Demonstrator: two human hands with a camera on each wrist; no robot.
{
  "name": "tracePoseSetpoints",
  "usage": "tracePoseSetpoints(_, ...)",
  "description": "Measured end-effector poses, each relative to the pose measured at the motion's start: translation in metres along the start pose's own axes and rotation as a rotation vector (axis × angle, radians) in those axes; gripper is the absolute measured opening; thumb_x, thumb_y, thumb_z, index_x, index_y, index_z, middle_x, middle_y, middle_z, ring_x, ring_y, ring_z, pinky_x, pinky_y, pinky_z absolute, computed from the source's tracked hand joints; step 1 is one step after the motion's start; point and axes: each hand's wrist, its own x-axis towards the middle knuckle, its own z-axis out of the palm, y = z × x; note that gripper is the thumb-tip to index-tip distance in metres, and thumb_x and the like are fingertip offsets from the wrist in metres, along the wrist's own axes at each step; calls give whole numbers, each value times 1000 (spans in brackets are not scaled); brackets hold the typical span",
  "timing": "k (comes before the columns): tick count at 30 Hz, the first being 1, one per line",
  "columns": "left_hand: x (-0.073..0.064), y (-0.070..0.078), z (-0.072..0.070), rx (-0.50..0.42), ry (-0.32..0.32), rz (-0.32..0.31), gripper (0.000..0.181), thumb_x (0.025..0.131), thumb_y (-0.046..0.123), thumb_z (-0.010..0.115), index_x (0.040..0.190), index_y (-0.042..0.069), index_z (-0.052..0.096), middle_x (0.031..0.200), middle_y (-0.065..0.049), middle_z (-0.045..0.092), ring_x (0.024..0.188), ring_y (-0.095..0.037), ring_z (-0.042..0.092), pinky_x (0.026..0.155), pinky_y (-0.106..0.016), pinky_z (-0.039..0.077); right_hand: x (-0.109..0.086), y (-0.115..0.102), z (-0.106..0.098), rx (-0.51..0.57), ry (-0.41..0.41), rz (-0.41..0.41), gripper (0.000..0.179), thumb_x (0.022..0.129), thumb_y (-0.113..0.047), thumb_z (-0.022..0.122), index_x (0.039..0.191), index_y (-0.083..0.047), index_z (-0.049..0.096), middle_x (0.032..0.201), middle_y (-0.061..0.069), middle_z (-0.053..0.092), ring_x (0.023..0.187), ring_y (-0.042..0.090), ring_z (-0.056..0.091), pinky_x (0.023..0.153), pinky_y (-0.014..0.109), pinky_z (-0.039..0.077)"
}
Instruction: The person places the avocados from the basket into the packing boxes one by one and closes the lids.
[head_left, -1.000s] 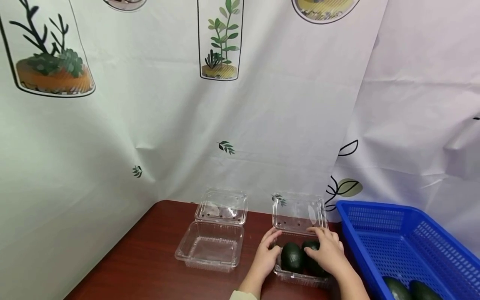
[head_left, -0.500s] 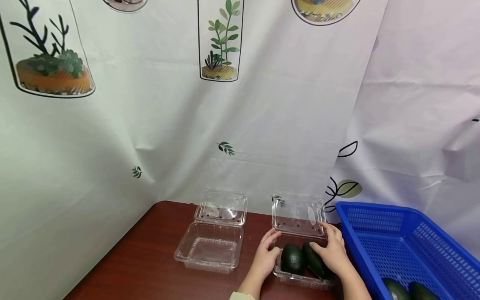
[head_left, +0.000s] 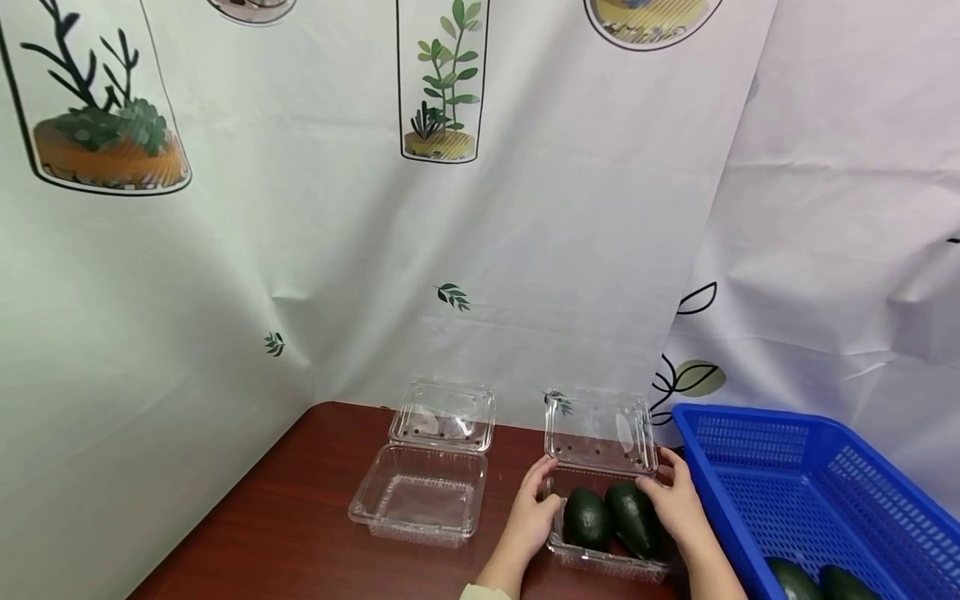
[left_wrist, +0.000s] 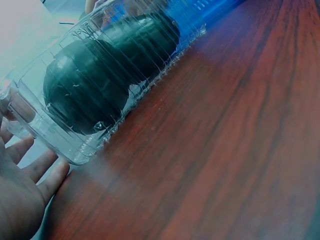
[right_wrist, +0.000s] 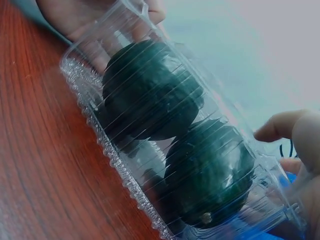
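Two dark green avocados lie side by side in the base of a clear plastic clamshell container; its lid stands raised at the back. My left hand holds the container's left end, thumb at the rim and fingers along the outer wall. Fingers of that hand spread against the wall in the left wrist view. At the right end, my right hand has its thumb by the rim beside the right avocado. Its other fingers reach behind the lid's lower right corner.
A second clamshell container, lid up, stands to the left without anything in it. On the right is a blue perforated plastic basket, with two avocados showing near its front. A printed cloth hangs behind the red-brown table.
My right hand has let go of the right avocado and moved right to the container's edge. That avocado now lies more upright beside the other. The left hand has stayed in place.
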Motion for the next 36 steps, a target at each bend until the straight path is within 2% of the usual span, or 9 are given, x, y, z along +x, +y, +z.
tracePoseSetpoints(5, 0, 0, 0, 5, 10, 8, 53, 73, -4, 54, 126, -1, 52, 138, -19, 40, 115, -36, 47, 91, -40, 38, 0, 2, -3, 32, 22, 73, 61, 89, -10, 49, 138, 11, 21, 118, 33, 44, 90, 25, 56, 68, 30, 47)
tracePoseSetpoints(9, 1, -2, 0, 6, 16, 4, 52, 73, -5, 55, 125, -1, 53, 137, -18, 41, 114, -37, 47, 90, -38, 39, 1, 6, -7, 108, -20, 99, 58, 91, -12, 44, 138, 13, 22, 125, 35, 42, 96, 25, 58, 71, 31, 49)
tracePoseSetpoints(12, 3, -3, -1, -6, 24, 2, 52, 73, -6, 54, 125, 0, 54, 137, -17, 42, 113, -38, 48, 88, -37, 40, 3, 13, -10, 205, -71, 127, 56, 93, -11, 41, 139, 14, 20, 128, 31, 45, 93, 15, 60, 72, 28, 48)
tracePoseSetpoints(17, 4, -3, -3, -15, 33, 16, 51, 73, -7, 55, 123, -1, 54, 136, -18, 43, 111, -38, 49, 86, -34, 41, 7, 31, -12, 408, -188, 170, 56, 97, -12, 37, 143, 8, 14, 113, 2, 63, 86, -3, 56, 80, 27, 41)
tracePoseSetpoints(20, 5, -4, -5, -35, 22, -5, 52, 73, -6, 55, 125, -1, 53, 138, -18, 41, 114, -38, 48, 88, -34, 41, 9, 42, -12, 500, -223, 169, 57, 99, -15, 37, 146, 3, 11, 104, -13, 62, 91, -3, 55, 85, 30, 36)
tracePoseSetpoints(24, 5, -3, -6, -74, 10, -68, 54, 74, -5, 54, 127, 3, 52, 141, -15, 39, 119, -37, 44, 89, -36, 39, 10, 51, -12, 568, -240, 143, 51, 99, -18, 40, 145, -9, 18, 102, -16, 61, 96, 0, 55, 87, 32, 35)
tracePoseSetpoints(29, 5, -1, -7, -96, 18, -110, 57, 73, -4, 53, 130, 5, 49, 137, -15, 42, 119, -36, 44, 85, -37, 41, 11, 57, -9, 611, -225, 103, 25, 98, -18, 42, 121, -28, 40, 100, -15, 63, 97, 3, 56, 83, 29, 39)
tracePoseSetpoints(32, 5, -1, -7, -113, 16, -106, 65, 73, -5, 51, 136, 4, 38, 137, -18, 41, 118, -36, 43, 83, -34, 41, 10, 59, -9, 608, -214, 79, 24, 98, -17, 43, 119, -29, 41, 100, -15, 64, 96, 4, 57, 81, 28, 41)
tracePoseSetpoints(36, 4, -2, -7, -137, 10, -86, 79, 73, -9, 49, 145, 7, 19, 139, -20, 38, 118, -39, 41, 75, -27, 42, 9, 57, -9, 564, -205, 79, 34, 98, -18, 44, 130, -21, 33, 104, -12, 61, 97, 2, 56, 82, 28, 41)
